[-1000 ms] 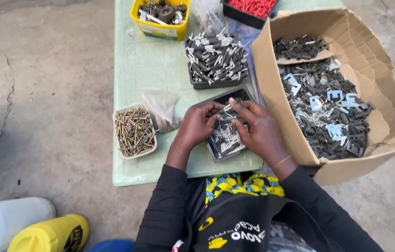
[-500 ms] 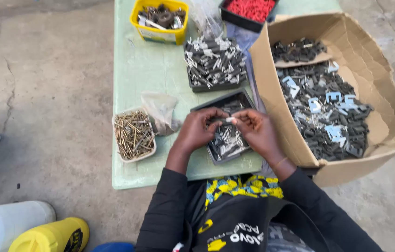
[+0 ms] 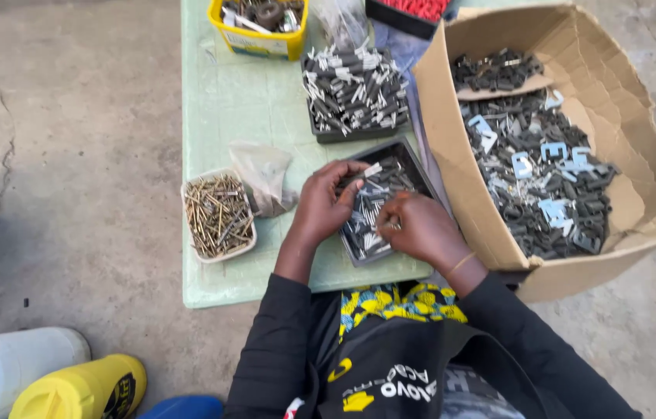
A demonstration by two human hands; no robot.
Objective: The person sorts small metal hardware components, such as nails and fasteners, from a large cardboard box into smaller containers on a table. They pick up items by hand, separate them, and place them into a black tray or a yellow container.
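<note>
A black tray (image 3: 422, 170) of small silver metal parts sits at the near edge of a pale green table (image 3: 250, 116). My left hand (image 3: 321, 203) rests over the tray's left side and pinches a small silver metal piece (image 3: 372, 169) between its fingertips. Lower and to the right, my right hand (image 3: 423, 230) has its fingers curled down into the tray's near part. They are pinched on a small metal part (image 3: 394, 226) among the pile.
A white tub of brass screws (image 3: 218, 215) and a crumpled plastic bag (image 3: 264, 185) lie left of my hands. Behind are a second black tray of grey parts (image 3: 354, 90), a yellow tub (image 3: 256, 40) and a tray of red parts (image 3: 413, 9). A cardboard box (image 3: 452, 182) of grey and blue parts stands right.
My hands were together over the tray on one piece. They have parted: the left keeps the piece, and the right has dropped toward the tray's near end.
</note>
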